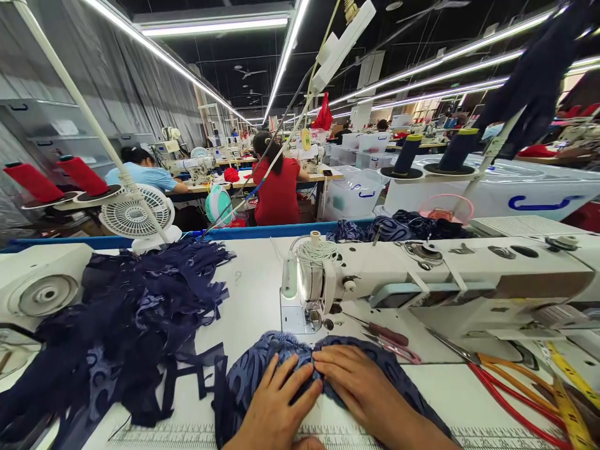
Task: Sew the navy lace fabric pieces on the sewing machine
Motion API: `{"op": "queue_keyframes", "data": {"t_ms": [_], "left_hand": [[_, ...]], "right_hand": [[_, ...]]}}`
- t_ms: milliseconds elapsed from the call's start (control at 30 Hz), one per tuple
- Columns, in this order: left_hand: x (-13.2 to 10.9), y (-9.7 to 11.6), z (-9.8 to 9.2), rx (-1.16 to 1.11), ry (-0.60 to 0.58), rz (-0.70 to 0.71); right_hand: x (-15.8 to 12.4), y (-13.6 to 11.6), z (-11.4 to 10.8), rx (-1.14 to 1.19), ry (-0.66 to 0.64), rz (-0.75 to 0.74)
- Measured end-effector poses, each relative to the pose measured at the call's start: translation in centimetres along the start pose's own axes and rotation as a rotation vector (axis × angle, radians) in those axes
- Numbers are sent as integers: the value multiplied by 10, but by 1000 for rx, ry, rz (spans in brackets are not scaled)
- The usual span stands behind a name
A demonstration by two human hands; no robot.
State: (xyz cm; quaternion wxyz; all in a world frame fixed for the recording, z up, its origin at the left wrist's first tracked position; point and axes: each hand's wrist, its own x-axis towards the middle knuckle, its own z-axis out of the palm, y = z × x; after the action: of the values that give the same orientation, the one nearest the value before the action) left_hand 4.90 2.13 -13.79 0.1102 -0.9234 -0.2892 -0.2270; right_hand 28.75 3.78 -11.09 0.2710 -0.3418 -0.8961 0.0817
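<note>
A patterned navy-blue fabric piece [248,365] lies bunched on the machine table, just in front of the sewing machine's presser foot [314,320]. My left hand [281,400] rests on it with the fingers spread, its thumb low near the table ruler. Close beside it, my right hand [363,387] has its fingers together, bent over the fabric at the gathered edge; its thumb is hidden. Behind my hands stands the white sewing machine [450,262]. To the right of the needle area lie a brown-handled screwdriver [387,333] and small pink-handled snips [398,352].
Dark fabric strips [135,319] are heaped on the left. Orange-handled scissors [510,369], a red cord [501,400] and a yellow tape measure [569,400] lie at the right. A printed ruler [173,435] runs along the front edge. Ahead, two people sit at other machines.
</note>
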Motion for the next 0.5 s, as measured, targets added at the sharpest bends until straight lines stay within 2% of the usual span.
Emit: {"op": "queue_keyframes", "data": {"t_ms": [133, 300, 500], "left_hand": [[8, 0, -5, -47, 3, -9], [32, 2, -1, -105, -3, -254], [34, 7, 14, 100, 98, -154]], "right_hand": [[-3, 11, 2, 53, 86, 44], [5, 8, -3, 32, 89, -27], [3, 7, -1, -15, 74, -4]]}}
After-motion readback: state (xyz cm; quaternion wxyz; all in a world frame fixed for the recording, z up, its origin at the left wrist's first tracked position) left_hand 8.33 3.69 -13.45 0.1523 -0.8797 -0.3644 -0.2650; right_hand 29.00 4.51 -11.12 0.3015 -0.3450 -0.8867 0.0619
